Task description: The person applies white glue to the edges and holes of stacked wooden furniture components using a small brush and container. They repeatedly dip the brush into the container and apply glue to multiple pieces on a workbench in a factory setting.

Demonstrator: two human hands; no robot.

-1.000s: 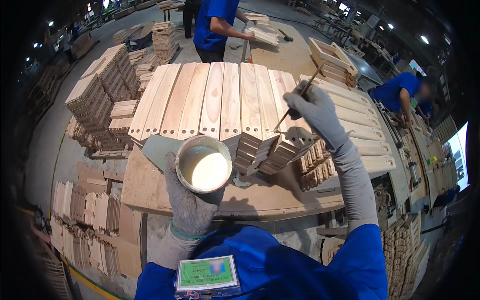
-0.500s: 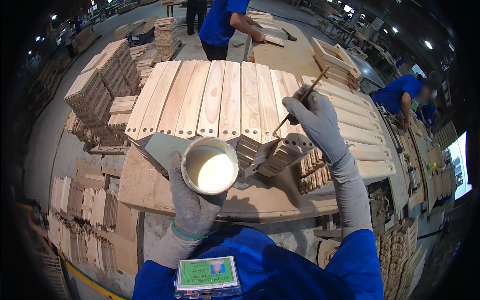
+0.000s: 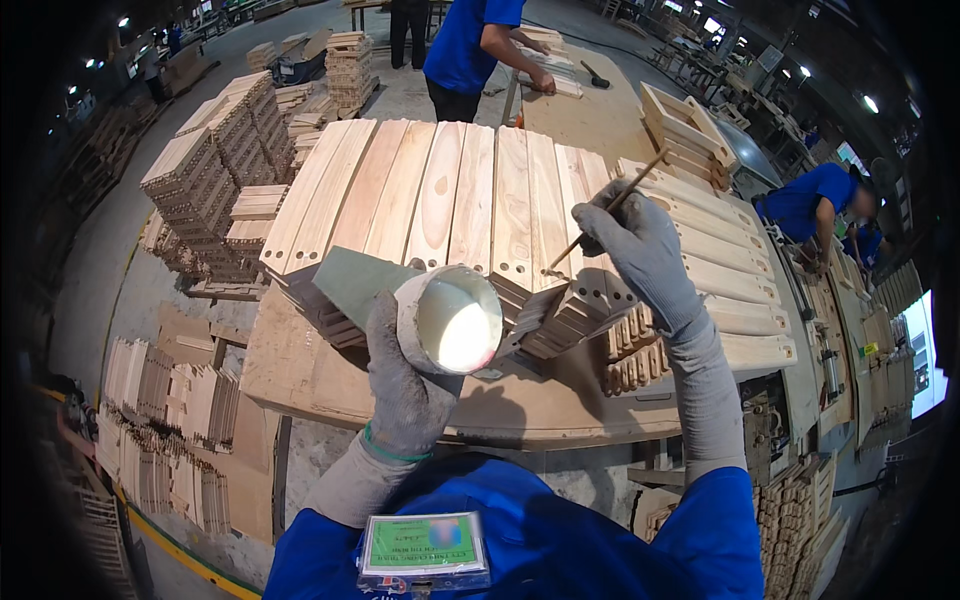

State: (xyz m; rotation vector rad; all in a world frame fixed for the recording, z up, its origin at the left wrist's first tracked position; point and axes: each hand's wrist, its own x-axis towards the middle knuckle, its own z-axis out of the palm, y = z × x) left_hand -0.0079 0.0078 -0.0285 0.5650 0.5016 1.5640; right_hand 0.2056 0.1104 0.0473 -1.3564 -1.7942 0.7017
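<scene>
My left hand (image 3: 408, 385), in a grey work glove, is closed around a round tub (image 3: 411, 318) of white glue-like liquid (image 3: 452, 328). A flat grey-green sheet (image 3: 352, 292) sticks out beside the tub, above the thumb; how it is held is hidden. My gloved right hand (image 3: 642, 245) grips a thin wooden stick (image 3: 646, 175) that slants down to the left. Its lower tip is at the near end of a wooden slat, by the drilled holes. Pale wooden slats (image 3: 432, 205) lie side by side in stacks, their holed ends toward me.
The slats rest on a worktable (image 3: 300, 365). More slats (image 3: 725, 260) lie at its right end. Stacked wood pieces (image 3: 190, 180) stand on the floor at left. A co-worker in blue (image 3: 470, 45) handles wood at a farther table; another person (image 3: 815, 200) bends over at right.
My left hand has moved the tub slightly right, and it looks more tilted. The stick's tip stays by the holed slat ends. The view has shifted a little.
</scene>
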